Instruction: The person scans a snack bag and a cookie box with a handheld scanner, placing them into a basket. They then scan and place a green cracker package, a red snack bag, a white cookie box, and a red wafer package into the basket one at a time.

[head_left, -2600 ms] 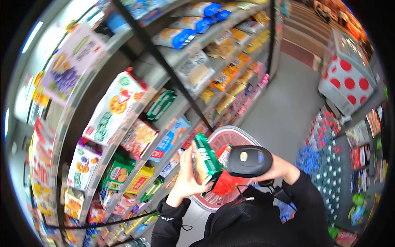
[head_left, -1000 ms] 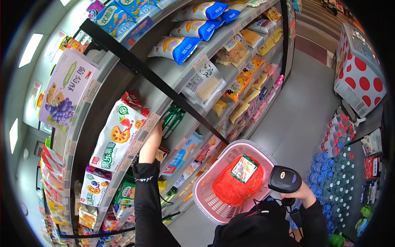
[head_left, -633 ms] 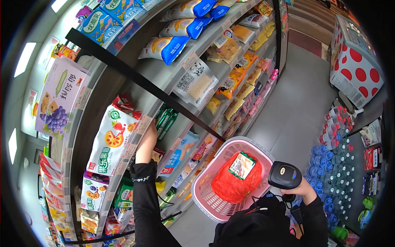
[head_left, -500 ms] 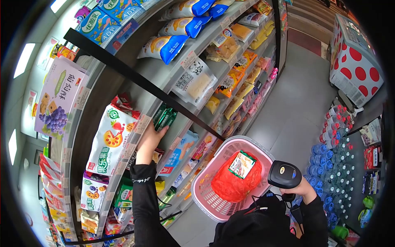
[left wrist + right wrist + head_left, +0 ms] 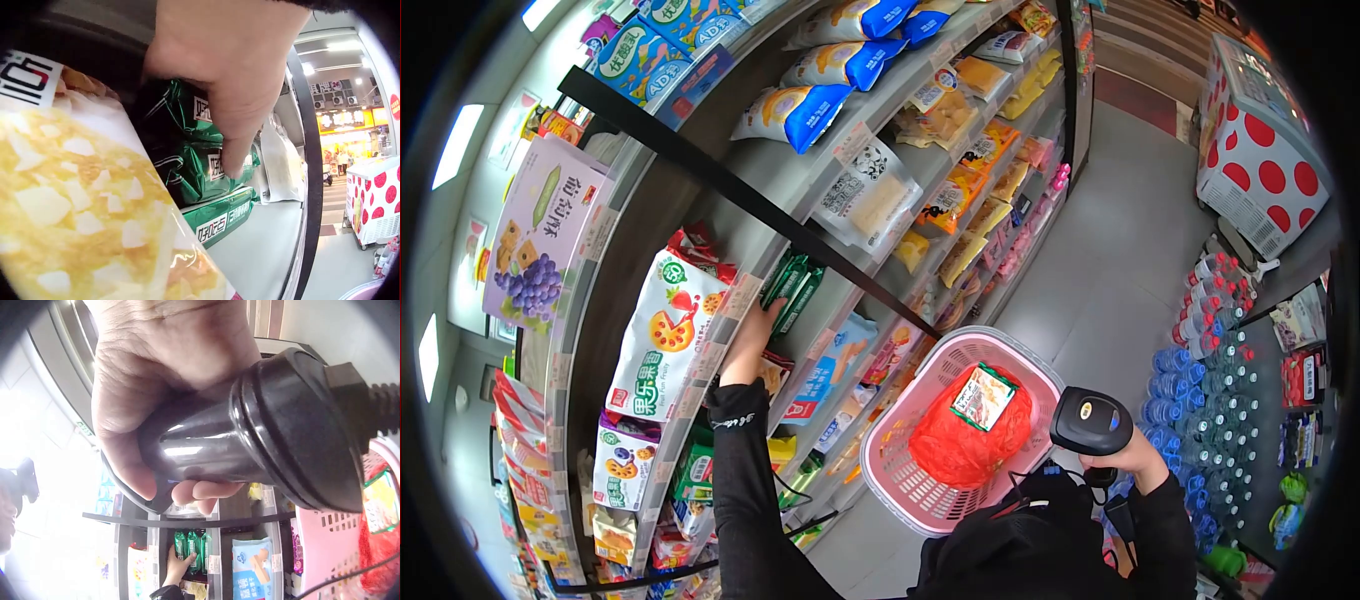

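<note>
My left hand (image 5: 750,335) reaches into the shelf at several green biscuit packets (image 5: 798,295). In the left wrist view the packets (image 5: 206,169) lie stacked; the thumb of my left hand (image 5: 231,69) hooks over the front of the upper two, and the other fingers are hidden behind. My right hand (image 5: 1140,462) grips the handle of a black barcode scanner (image 5: 1090,422), held beside the basket. Its fingers curl round the handle in the right wrist view. The pink basket (image 5: 885,475) holds a red plastic bag (image 5: 960,455) with a green-edged biscuit packet (image 5: 985,397) on it.
A white fruit-biscuit bag (image 5: 665,335) stands left of my left hand. A black shelf bar (image 5: 730,190) crosses in front of the shelves. Bottled drinks (image 5: 1210,430) line the floor at right, with a dotted freezer (image 5: 1265,165) farther back.
My left hand has gone from holding a green biscuit packet above the basket to the shelf. That packet now lies on the red bag. The scanner has moved right, off the basket.
</note>
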Available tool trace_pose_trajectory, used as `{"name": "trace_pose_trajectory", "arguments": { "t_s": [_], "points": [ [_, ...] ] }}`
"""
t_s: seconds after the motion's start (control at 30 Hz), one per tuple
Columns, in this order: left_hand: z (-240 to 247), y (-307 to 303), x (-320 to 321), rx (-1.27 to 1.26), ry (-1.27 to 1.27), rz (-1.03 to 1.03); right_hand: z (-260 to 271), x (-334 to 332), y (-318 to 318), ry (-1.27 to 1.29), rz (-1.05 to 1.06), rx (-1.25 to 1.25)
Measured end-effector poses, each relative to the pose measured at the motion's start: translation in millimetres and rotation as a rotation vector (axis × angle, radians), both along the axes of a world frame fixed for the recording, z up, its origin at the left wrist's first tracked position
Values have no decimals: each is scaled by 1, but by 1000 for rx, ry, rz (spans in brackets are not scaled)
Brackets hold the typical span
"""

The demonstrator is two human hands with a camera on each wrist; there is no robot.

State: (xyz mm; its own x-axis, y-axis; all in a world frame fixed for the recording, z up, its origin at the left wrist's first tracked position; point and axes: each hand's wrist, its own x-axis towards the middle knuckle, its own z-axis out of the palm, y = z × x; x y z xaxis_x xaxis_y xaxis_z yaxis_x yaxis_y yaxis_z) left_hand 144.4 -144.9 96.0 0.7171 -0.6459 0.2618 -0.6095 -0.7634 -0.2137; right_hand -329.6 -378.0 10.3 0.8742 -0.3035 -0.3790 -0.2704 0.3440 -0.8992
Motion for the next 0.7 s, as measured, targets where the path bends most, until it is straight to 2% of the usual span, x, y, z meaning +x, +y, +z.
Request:
{"name": "trace_pose_trajectory", "arguments": {
  "t_s": [0.23,0.4,0.43,0.53,0.6,0.67,0.7],
  "points": [
    [13,-8,-21,-91,171,-8,2,0,1,-59,-27,-71],
    [6,3,-39,-108,-35,-64,3,-2,-1,-19,-12,-32],
    [18,-4,-62,-116,140,122,5,-1,-1,-46,-9,-26],
    [3,0,-109,-196,-202,-215,9,-3,-2,6,-15,40],
    [-20,7,-137,-259,-56,-363,1,-6,-4,-8,0,73],
    [-54,12,-169,-351,213,-371,-1,-10,-4,27,18,101],
    [-70,16,-182,-299,375,-397,-2,-11,-4,19,6,72]
  ]
}}
